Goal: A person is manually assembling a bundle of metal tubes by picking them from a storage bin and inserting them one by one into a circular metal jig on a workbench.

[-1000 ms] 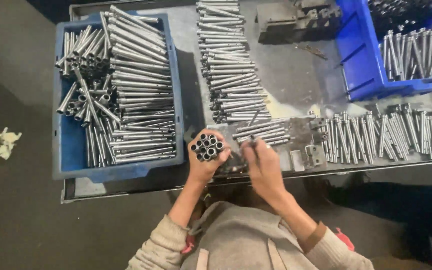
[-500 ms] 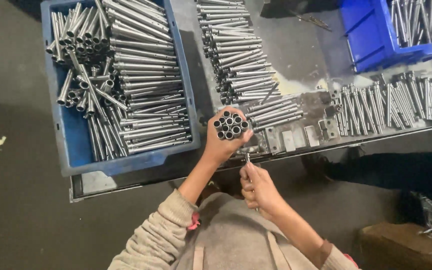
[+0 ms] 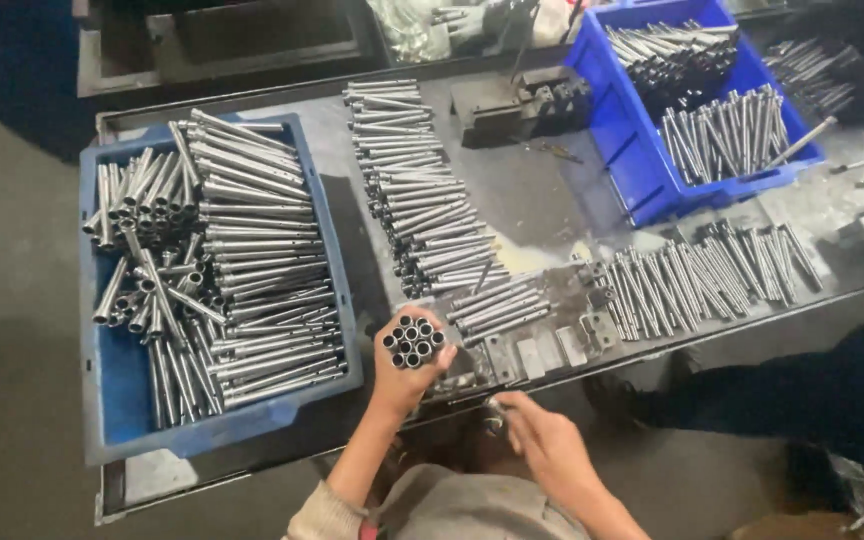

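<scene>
Left hand [image 3: 402,375] closed round bundle of steel tubes [image 3: 413,341], held upright. Judged heavy, rigid, slippery; best gripped mid-length. Right hand [image 3: 542,440] pinched small part [image 3: 493,422].

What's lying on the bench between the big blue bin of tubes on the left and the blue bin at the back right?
In the head view, a long row of loose metal tubes lies between the left bin and the right bin.

Tubes [image 3: 413,342] shiny bare metal; crate [image 3: 112,400] blue plastic; bench [image 3: 542,205] dull, grimy.
</scene>
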